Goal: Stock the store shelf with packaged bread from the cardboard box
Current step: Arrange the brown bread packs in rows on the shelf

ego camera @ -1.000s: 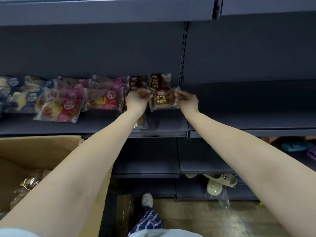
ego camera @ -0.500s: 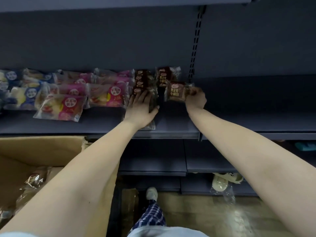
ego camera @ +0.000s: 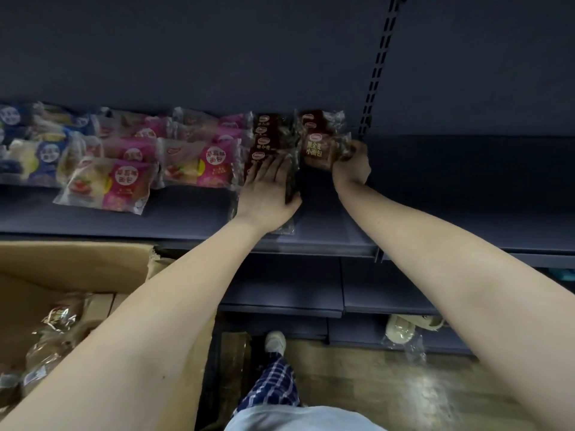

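While the left hand presses flat, fingers spread, on brown bread packets, the right hand grips another packet.

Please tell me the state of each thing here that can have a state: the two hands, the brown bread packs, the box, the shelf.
left hand: flat, pressing on the brown pack stack
right hand: closed on one brown pack, at the shelf back
cardboard box: open, packs still inside
shelf: stocked at left, bare at right
pink packs: lying overlapped
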{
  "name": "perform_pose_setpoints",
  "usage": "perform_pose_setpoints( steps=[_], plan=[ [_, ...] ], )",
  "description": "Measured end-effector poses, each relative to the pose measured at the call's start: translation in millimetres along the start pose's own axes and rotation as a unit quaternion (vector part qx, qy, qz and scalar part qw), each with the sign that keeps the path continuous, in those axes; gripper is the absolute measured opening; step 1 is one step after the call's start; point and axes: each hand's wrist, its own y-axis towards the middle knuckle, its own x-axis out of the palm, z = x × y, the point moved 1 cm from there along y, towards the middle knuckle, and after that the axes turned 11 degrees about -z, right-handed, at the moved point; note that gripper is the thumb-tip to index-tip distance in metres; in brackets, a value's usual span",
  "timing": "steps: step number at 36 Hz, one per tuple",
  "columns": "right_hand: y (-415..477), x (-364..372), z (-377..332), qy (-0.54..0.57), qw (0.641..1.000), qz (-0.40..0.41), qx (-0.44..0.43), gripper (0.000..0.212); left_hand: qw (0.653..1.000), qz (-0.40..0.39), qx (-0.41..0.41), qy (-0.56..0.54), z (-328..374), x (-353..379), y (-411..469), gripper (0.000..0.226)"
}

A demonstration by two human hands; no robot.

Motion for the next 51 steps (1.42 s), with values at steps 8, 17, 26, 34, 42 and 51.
perform_pose_setpoints(
  steps=[8,17,26,34,42,51],
  plan=[
    [16,11,1,0.01,0.998,0.053,-0.011,0.034,1.0,-0.004,0.002,0.002,0,-1,0,0.069],
    [22,13,2,-0.061,0.998,0.03,-0.008,0.039,1.0,-0.005,0.0,0.009,-2,1,0,0.069],
    [20,7,4,-0.167,0.985,-0.029,-0.026,0.052,0.999,-0.032,0.002,0.006,-3,0,2,0.07],
    [-4,3,-13,-0.131,0.99,0.006,-0.047,0.064,1.0,-0.024,-0.014,0.015,-14,-11,-9,0.07],
    [-41,3,-29,-0.148,0.974,-0.016,-0.171,0.048,0.999,-0.007,-0.044,0.019,-9,-27,-32,0.071],
    [-93,25,-31,-0.188,0.935,-0.058,-0.295,0.043,0.995,0.019,-0.091,0.023,-26,-24,-90,0.069]
  ],
)
